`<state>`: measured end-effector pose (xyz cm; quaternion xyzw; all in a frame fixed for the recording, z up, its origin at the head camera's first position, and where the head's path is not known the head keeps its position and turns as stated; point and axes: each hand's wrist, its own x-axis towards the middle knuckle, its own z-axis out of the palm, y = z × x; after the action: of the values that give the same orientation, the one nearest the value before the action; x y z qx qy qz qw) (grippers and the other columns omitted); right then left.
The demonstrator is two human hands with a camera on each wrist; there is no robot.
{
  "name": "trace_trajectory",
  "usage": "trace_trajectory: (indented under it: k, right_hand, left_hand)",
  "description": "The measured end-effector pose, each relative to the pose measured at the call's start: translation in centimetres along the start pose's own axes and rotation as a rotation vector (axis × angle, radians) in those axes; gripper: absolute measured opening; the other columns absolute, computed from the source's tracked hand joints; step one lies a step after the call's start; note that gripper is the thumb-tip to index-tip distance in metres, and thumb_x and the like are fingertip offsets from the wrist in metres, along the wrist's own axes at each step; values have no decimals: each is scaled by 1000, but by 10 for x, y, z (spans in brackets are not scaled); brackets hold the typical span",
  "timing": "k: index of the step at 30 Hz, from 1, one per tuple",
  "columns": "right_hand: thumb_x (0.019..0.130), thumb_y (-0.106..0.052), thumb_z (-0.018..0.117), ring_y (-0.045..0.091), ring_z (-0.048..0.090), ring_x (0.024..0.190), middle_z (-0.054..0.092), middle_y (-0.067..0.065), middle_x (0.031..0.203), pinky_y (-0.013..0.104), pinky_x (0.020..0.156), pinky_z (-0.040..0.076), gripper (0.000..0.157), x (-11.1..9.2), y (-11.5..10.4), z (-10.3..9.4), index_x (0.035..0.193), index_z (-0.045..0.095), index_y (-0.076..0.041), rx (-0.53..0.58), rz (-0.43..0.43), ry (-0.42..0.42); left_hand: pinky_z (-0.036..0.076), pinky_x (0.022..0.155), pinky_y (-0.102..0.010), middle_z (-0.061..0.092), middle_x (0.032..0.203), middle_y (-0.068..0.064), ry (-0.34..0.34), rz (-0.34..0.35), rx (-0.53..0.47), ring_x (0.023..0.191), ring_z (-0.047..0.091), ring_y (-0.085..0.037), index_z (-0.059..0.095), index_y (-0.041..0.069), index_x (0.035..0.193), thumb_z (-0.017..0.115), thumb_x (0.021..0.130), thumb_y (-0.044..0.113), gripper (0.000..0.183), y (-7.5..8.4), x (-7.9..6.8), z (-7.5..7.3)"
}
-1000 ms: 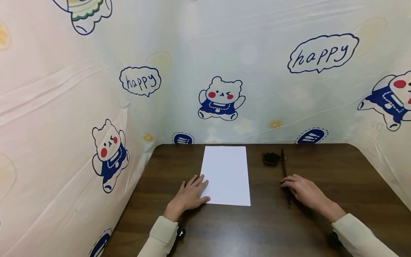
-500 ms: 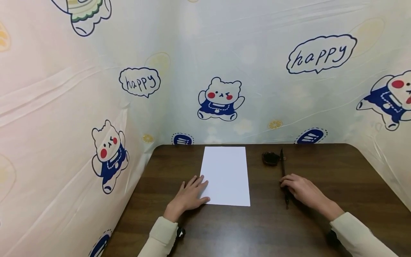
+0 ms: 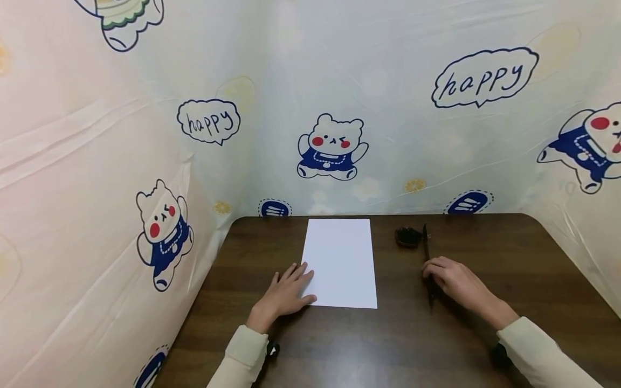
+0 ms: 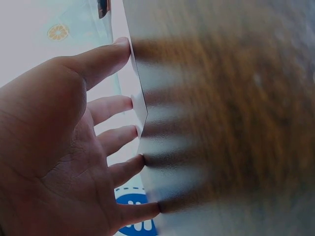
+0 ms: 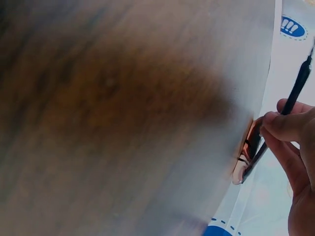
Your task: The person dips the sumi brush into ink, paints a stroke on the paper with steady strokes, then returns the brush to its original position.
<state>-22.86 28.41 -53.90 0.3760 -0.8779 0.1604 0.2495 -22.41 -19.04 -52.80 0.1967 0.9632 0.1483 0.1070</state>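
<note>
In the head view a blank white sheet of paper (image 3: 339, 264) lies on the dark wooden table. My left hand (image 3: 286, 293) rests over its lower left corner, fingers spread and straight; in the left wrist view the thumb and fingertips touch the paper and tabletop. To the right of the paper, my right hand (image 3: 451, 280) pinches a dark, slim writing brush (image 3: 427, 245) around the middle of its handle. Its dark pointed end lies away from me, beside a small dark inkstone-like dish (image 3: 408, 237). The right wrist view shows the brush handle (image 5: 298, 88) slanting between thumb and fingers, its near end raised.
A pale curtain (image 3: 271, 108) printed with cartoon bears and "happy" bubbles closes off the back and sides of the table (image 3: 330, 350). The dish stands near the table's far edge, between the paper and the brush.
The brush's near end has swung slightly left and looks blurred now, as my right hand shifts a little. My left hand stays in place on the paper.
</note>
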Motion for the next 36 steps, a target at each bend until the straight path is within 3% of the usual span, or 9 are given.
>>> trace_trajectory:
  k: [16,25,36]
  right_hand:
    - [74,18,83,20,74,101,77,3,113,38,79,61,39,3,1,-8,100,78,-11,-22,19,4]
    - [76,17,83,19,75,101,78,4,113,36,79,59,42,10,-5,-20,104,79,-13,-36,33,102]
    - [73,18,83,23,74,99,78,7,112,38,81,57,48,22,-5,-39,113,78,-8,-30,36,176]
  left_hand:
    - [18,124,-78,28,177,-8,0,1,4,165,20,-41,43,20,165,66,103,51,72,-1,2,0]
    - [17,124,-78,27,177,-9,-7,0,-2,165,20,-41,43,19,165,65,103,50,73,0,1,0]
    - [17,125,-77,26,178,-8,-7,-9,-3,165,20,-41,43,20,165,65,104,51,72,0,0,-1]
